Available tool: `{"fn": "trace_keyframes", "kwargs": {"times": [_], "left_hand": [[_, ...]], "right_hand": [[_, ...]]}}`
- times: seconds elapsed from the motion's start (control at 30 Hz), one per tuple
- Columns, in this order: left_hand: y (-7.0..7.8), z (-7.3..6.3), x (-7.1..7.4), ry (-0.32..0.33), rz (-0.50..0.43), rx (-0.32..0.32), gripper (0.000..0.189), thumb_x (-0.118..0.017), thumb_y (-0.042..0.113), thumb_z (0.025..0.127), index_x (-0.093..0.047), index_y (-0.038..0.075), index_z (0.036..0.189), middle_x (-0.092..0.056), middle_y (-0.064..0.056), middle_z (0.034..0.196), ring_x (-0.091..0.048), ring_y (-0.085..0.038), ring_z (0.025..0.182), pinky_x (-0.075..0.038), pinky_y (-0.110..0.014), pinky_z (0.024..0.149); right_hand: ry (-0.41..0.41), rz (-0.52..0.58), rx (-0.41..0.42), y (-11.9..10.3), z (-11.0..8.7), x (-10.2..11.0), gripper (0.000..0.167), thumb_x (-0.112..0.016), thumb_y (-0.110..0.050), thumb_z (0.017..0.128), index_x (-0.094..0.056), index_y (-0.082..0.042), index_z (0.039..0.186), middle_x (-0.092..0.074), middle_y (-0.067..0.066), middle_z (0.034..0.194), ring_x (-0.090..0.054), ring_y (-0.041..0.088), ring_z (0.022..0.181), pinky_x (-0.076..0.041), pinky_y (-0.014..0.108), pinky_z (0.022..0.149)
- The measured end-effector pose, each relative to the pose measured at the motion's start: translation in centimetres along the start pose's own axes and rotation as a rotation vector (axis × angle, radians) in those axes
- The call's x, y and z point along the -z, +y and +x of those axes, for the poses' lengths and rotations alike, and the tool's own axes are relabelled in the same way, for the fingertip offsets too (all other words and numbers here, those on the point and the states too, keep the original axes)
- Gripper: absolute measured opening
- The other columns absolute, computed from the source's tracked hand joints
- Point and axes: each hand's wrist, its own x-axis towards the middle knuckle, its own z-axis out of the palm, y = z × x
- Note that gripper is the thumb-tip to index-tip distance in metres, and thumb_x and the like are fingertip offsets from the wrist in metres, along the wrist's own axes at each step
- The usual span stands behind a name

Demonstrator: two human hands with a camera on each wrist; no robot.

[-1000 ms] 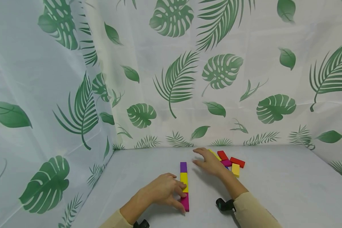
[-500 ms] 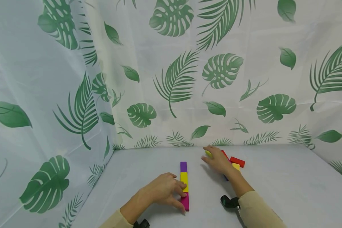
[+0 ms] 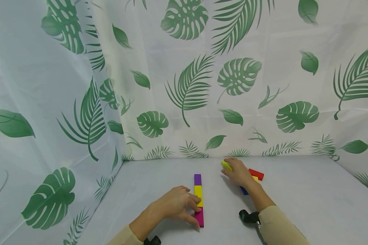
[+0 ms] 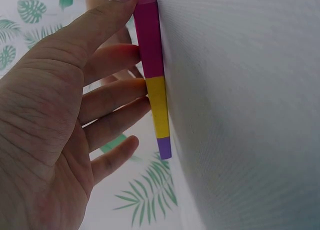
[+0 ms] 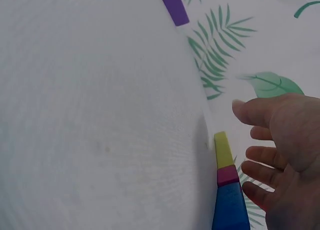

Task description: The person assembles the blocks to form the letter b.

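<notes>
A pale, finely textured table (image 3: 294,200) meets white hangings (image 3: 276,51) printed with green leaves (image 3: 297,116), softly creased behind and at the sides. Three flat-faced, oblong blocks stand end to end in a straight row on the table: purple (image 3: 197,179) farthest, yellow (image 3: 197,191) between, magenta (image 3: 199,219) nearest. The left hand (image 3: 179,204) rests against the row, thumb by the near end, fingers loosely extended along the side. The right hand (image 3: 237,172), thumb and fingers well spread, is just beside a loose group: a lime block (image 3: 226,165), a blue block (image 5: 231,205), a red block (image 3: 256,174) and others partly hidden; whether it touches any, I cannot tell. Both sleeves (image 3: 280,226) are beige cloth.
</notes>
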Motion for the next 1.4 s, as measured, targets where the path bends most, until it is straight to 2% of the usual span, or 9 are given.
{"fn": "trace_keyframes", "kwargs": {"times": [0.17, 0.67, 0.93, 1.23, 1.4], "left_hand": [[0.04, -0.02, -0.02, 0.0, -0.006, 0.001, 0.053, -0.075, 0.071, 0.082, -0.08, 0.033, 0.118, -0.073, 0.016, 0.127, -0.064, 0.007, 0.119, -0.048, -0.037, 0.114], [0.16, -0.07, 0.01, -0.002, -0.014, 0.014, 0.054, -0.075, 0.072, 0.081, -0.08, 0.034, 0.118, -0.073, 0.016, 0.128, -0.064, 0.007, 0.119, -0.048, -0.038, 0.114], [0.22, -0.11, 0.01, 0.003, -0.015, 0.015, 0.054, -0.075, 0.071, 0.081, -0.08, 0.033, 0.118, -0.073, 0.015, 0.128, -0.064, 0.006, 0.121, -0.047, -0.037, 0.114], [0.26, -0.14, 0.04, 0.009, -0.022, 0.019, 0.054, -0.076, 0.071, 0.08, -0.08, 0.032, 0.118, -0.073, 0.014, 0.128, -0.063, 0.006, 0.122, -0.047, -0.037, 0.115], [0.15, -0.08, -0.04, 0.009, -0.013, 0.014, 0.054, -0.075, 0.072, 0.08, -0.08, 0.032, 0.117, -0.073, 0.015, 0.128, -0.063, 0.006, 0.121, -0.047, -0.037, 0.115]], "right_hand": [[-0.009, 0.001, -0.044, 0.1, -0.07, 0.03, 0.054, -0.068, -0.024, 0.1, -0.055, 0.002, 0.146, -0.051, 0.027, 0.151, -0.049, 0.047, 0.136, -0.042, 0.065, 0.113], [-0.019, -0.023, -0.084, 0.78, -0.05, -0.59, 0.055, -0.07, -0.024, 0.099, -0.056, 0.005, 0.143, -0.055, 0.029, 0.146, -0.052, 0.048, 0.134, -0.043, 0.065, 0.112], [-0.001, -0.063, -0.049, 0.64, -0.13, -0.79, 0.038, -0.072, -0.012, 0.095, -0.068, 0.007, 0.128, -0.064, 0.028, 0.134, -0.06, 0.047, 0.125, -0.046, 0.065, 0.107], [-0.013, -0.083, -0.016, 0.55, 0.17, -0.75, 0.035, -0.073, -0.012, 0.095, -0.071, 0.005, 0.125, -0.066, 0.027, 0.132, -0.061, 0.048, 0.124, -0.046, 0.066, 0.105], [-0.052, -0.061, -0.011, 0.08, 0.1, -0.53, 0.032, -0.071, -0.01, 0.097, -0.072, 0.004, 0.126, -0.065, 0.027, 0.133, -0.06, 0.047, 0.125, -0.048, 0.063, 0.106]]}}
